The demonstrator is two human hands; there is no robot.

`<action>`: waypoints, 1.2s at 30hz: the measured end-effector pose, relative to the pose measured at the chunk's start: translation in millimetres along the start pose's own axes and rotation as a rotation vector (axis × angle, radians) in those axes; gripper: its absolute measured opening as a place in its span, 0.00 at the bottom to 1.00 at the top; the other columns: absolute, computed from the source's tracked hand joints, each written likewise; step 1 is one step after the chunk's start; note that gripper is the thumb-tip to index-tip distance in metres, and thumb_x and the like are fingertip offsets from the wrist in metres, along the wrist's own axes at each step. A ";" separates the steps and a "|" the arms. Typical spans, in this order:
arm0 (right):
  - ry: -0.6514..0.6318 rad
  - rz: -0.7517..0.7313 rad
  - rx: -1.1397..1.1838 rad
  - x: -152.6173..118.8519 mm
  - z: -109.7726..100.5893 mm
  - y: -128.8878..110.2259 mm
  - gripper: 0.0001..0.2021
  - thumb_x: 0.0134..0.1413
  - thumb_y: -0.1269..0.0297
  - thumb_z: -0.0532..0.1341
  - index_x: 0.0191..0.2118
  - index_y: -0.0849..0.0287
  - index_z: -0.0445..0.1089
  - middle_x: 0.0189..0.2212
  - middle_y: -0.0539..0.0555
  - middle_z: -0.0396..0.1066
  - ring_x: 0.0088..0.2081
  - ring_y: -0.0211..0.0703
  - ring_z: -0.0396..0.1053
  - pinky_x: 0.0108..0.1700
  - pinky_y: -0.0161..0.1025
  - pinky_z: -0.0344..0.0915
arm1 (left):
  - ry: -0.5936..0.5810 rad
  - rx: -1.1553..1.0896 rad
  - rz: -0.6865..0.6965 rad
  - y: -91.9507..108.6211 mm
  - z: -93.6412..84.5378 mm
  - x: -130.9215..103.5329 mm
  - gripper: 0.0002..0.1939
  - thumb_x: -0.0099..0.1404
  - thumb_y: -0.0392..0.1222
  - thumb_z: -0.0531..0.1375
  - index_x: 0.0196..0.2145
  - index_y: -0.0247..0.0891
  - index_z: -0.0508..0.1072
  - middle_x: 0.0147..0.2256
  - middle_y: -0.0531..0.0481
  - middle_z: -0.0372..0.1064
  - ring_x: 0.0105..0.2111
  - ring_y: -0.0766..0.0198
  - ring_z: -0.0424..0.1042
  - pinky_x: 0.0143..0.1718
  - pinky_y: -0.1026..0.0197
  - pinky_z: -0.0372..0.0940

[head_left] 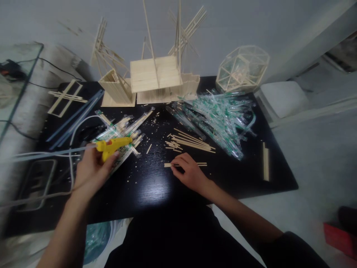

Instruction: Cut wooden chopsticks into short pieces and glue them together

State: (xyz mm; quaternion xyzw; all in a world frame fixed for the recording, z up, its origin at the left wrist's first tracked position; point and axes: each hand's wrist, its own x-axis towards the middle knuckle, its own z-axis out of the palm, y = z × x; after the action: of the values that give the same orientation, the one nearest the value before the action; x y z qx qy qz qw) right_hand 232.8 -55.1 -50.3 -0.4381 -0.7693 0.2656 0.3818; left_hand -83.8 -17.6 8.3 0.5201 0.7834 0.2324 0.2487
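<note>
My left hand (pixel 93 163) is wrapped round a yellow hot glue gun (pixel 111 145), its nozzle pointing right over several wrapped stick packs (pixel 125 130). A long glue stick (pixel 67 151) runs out of the gun's back end. On the black table, my right hand (pixel 188 171) has its thumb and fingertips pinched on thin wooden sticks (pixel 201 164) lying side by side. The fingers cover the middle of these sticks. Just beyond that hand lies a loose pile of wooden sticks (pixel 192 141), with short cut pieces (pixel 173 146) at its left.
A stick-built model (pixel 156 74) stands at the back, beside a faceted stick frame (pixel 241 70). Empty-looking plastic wrappers (pixel 220 115) heap at the right. Spare glue sticks (pixel 80 111) and a crossed stick frame (pixel 67 97) lie left. A white cord (pixel 71 167) hangs near my left wrist.
</note>
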 end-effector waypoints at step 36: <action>0.000 0.014 -0.012 0.5 -0.8 -2.6 0.04 0.64 0.72 0.61 0.41 0.58 0.71 0.37 0.56 0.74 0.41 0.47 0.72 0.46 0.47 0.72 | 0.073 -0.142 -0.156 22.1 8.7 -5.4 0.25 0.42 0.57 0.74 0.32 0.39 0.77 0.30 0.46 0.77 0.31 0.53 0.77 0.26 0.58 0.70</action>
State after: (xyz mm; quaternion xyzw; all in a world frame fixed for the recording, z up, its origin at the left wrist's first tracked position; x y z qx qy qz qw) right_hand 232.1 -55.9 -47.6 -0.4457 -0.7677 0.2635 0.3775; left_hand -61.0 -13.9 16.1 0.4298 0.8117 0.2859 0.2735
